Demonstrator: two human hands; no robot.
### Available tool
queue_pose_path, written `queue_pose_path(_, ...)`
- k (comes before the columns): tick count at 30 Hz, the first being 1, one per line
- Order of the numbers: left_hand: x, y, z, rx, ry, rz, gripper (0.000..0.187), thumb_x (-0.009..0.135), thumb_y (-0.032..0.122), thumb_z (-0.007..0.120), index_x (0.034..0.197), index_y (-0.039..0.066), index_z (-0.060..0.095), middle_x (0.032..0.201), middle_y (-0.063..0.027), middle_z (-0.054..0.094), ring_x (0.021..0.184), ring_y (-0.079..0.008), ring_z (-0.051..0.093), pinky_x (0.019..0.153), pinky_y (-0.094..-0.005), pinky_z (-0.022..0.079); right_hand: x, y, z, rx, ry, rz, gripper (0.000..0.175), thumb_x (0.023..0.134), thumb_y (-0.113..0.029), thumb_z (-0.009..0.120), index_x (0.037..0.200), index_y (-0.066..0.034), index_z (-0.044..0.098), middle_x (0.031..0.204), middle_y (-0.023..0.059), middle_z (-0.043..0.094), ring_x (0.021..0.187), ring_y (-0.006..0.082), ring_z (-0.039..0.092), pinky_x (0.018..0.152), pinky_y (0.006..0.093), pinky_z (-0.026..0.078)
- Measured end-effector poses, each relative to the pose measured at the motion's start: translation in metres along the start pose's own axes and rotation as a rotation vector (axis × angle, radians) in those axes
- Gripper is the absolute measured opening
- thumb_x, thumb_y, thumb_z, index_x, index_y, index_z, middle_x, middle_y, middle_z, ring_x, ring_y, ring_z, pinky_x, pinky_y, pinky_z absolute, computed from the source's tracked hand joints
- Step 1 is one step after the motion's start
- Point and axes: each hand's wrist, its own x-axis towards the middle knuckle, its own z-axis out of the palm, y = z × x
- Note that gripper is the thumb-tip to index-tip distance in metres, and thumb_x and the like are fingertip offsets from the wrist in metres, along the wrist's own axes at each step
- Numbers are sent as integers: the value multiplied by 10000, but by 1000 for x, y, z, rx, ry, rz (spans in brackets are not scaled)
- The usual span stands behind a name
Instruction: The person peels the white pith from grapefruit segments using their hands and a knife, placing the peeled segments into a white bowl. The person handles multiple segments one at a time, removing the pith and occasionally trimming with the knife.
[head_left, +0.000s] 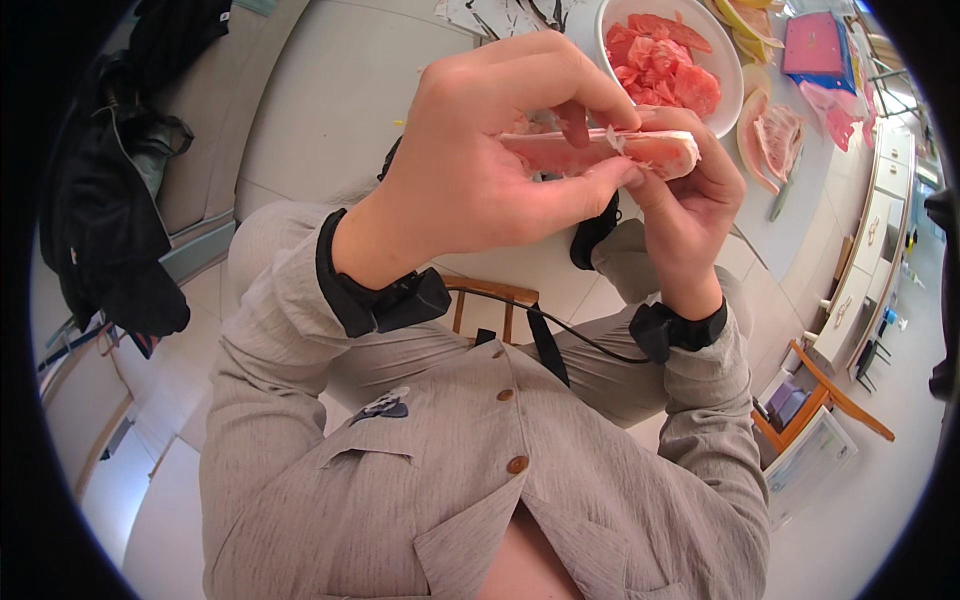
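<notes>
A long segment of red-fleshed pomelo (667, 154) with pale membrane lies between both of my hands, above my lap. My left hand (480, 150) curls around its left part, with thumb and fingers at its middle. My right hand (690, 172) grips the right part, its thumb meeting the left thumb at the lower edge. A torn bit of white membrane (615, 139) sticks up from the top edge. Just beyond the hands, a white bowl (733, 112) holds several pieces of peeled red pomelo flesh (664, 64).
Right of the bowl, on the table (806, 206), lie a pomelo rind piece (752, 139), an unpeeled pomelo chunk (780, 135) and a green handle (781, 201). Yellow rinds (746, 30) and a pink-and-blue package (814, 45) sit farther back. A sofa (214, 112) with black clothing (112, 202) stands left.
</notes>
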Motion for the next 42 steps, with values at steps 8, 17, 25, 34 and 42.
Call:
queue_pose_path(8,2,4,0,140,51,119,216,818,-83,843,1011,9,819,926,-86,763,737,-134,698,631,-253,525,0,-2,2,10,8,5,342,941,46,849,1255,75,716,1232,144,771,1081,182,733,939,319,601)
queue_pose_path(17,2,5,0,177,58,156,174,824,-92,775,974,-5,765,895,-93,752,738,-150,696,633,-267,545,0,0,1,83,18,18,360,949,34,844,1276,82,704,1235,160,779,1084,189,747,958,327,606)
queue_pose_path(25,4,3,-2,172,46,118,186,801,-92,773,964,-4,758,885,-86,743,721,-145,680,642,-264,544,0,0,-2,157,44,38,373,951,24,846,1290,79,700,1238,168,774,1095,198,752,964,322,607)
queue_pose_path(34,6,4,-2,147,48,129,192,789,-59,809,961,8,753,907,-78,739,717,-140,676,641,-257,537,1,-2,-4,44,-17,-26,376,937,47,843,1285,75,703,1246,169,769,1110,206,745,954,323,606)
queue_pose_path(42,3,8,2,153,63,115,219,749,-85,826,918,23,737,882,-68,721,701,-130,652,621,-255,513,3,-3,-3,-119,-39,-91,392,894,44,867,1258,70,723,1242,169,766,1126,229,737,959,334,589)
